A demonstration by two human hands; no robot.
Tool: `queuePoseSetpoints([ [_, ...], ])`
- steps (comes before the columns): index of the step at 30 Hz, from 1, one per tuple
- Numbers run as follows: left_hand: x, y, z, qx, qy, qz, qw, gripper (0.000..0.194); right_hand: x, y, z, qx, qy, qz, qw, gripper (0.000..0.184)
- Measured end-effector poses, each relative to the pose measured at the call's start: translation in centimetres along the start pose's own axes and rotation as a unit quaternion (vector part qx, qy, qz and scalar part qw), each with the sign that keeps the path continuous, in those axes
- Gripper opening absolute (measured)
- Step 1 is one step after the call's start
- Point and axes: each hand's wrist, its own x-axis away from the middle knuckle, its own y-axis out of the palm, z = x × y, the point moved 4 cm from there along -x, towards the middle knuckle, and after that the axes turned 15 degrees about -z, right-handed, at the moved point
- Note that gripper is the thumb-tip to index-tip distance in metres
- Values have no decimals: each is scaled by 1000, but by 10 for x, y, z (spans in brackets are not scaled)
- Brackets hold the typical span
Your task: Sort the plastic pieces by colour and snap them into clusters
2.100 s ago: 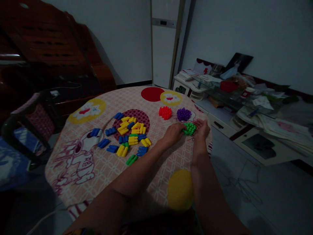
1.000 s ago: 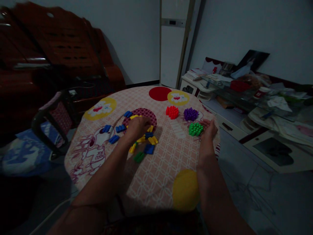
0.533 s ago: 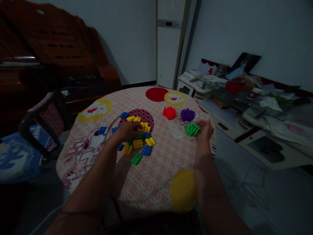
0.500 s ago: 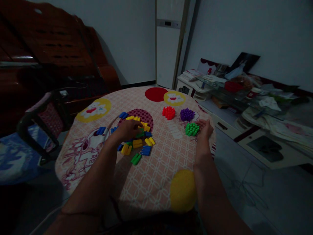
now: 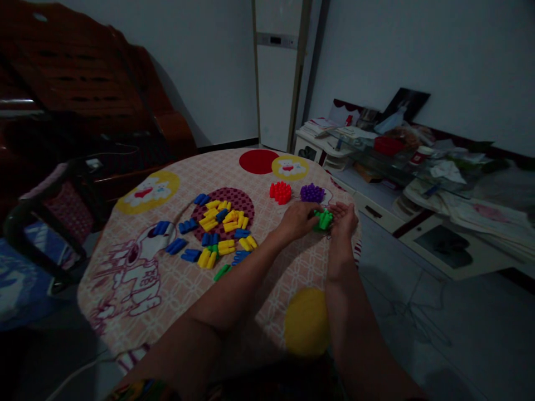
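Observation:
On the right side of the round table, a cluster of green plastic toy blocks [image 5: 323,219] lies between my hands. My left hand [image 5: 297,220] reaches across to it, its fingers closed on a green block at the cluster's left edge; the fingertips are partly hidden. Cupped along the right side of the cluster, my right hand [image 5: 344,220] has its fingers stretched out and grips nothing visible. Just behind are a purple block cluster [image 5: 312,192] and a red block cluster [image 5: 280,192]. Loose yellow blocks [image 5: 208,258] and blue blocks [image 5: 176,245] are scattered to the left, with a few green ones.
A patterned tablecloth [image 5: 259,295] covers the table. To the left stand a dark-framed chair [image 5: 25,217] and a wooden sofa [image 5: 83,83]. A cluttered low cabinet [image 5: 376,206] runs along the right wall, and a tall white air conditioner [image 5: 276,89] is at the back.
My left hand has moved right from the loose blocks to the green cluster, uncovering several yellow and blue blocks. My right hand stays beside the green cluster. The view has shifted slightly.

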Motion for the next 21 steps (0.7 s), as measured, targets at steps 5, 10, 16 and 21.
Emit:
queuePoseSetpoints([
  [5, -30, 14, 8, -28, -16, -6, 999, 27, -2, -4, 2, -12, -1, 16, 1000, 40],
  [10, -45, 15, 14, -46, -73, -15, 996, 24, 1, -8, -2, -4, -37, 26, 999, 38],
  [16, -49, 28, 22, -63, -100, -34, 992, 22, 6, -10, -10, 50, -59, 65, 995, 42],
  [21, -45, 45, 23, -88, -104, -36, 990, 26, 7, -14, -9, 92, -58, 96, 989, 44],
])
